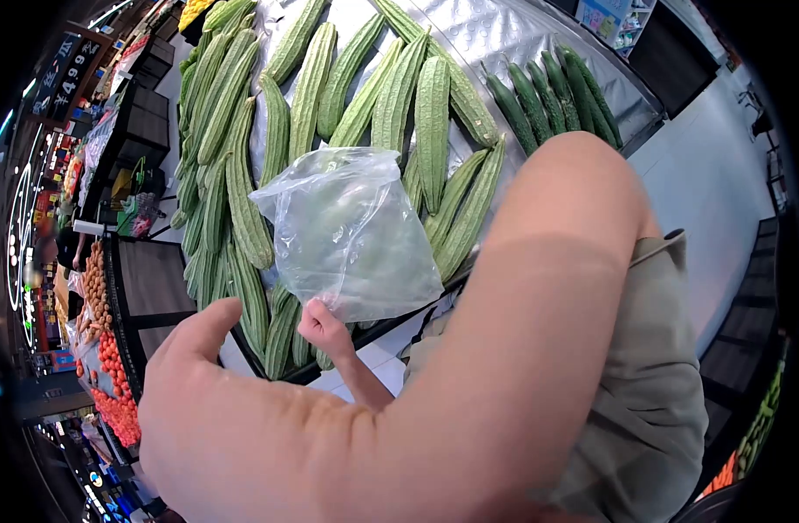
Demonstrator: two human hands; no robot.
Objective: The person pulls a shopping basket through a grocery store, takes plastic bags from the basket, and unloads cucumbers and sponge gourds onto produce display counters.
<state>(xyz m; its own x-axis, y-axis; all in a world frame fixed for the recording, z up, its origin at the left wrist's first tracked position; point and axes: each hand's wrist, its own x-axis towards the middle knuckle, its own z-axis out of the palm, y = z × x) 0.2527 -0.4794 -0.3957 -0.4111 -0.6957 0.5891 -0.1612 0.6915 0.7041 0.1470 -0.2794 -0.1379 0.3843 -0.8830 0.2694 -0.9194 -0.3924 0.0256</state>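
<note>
A clear plastic bag (356,240) spreads over the gourds; green shows through it, and I cannot tell whether anything is inside. My left hand (325,329) is closed in a fist at the bag's near edge, gripping it. Very close to the camera, my right hand (216,410) reaches across the lower left with one digit stretched out. Its other fingers are mostly hidden, and nothing shows in it. Long ridge gourds (399,96) lie in rows beyond and around the bag, and more ridge gourds (221,113) are heaped at the left.
Dark green cucumbers (552,96) lie on the silver-covered stand (469,26), whose dark edge runs below the gourds. A tiled floor (704,192) stretches at the right. Other produce stands, one with orange-red produce (112,375), and a price sign (64,78) appear at the left.
</note>
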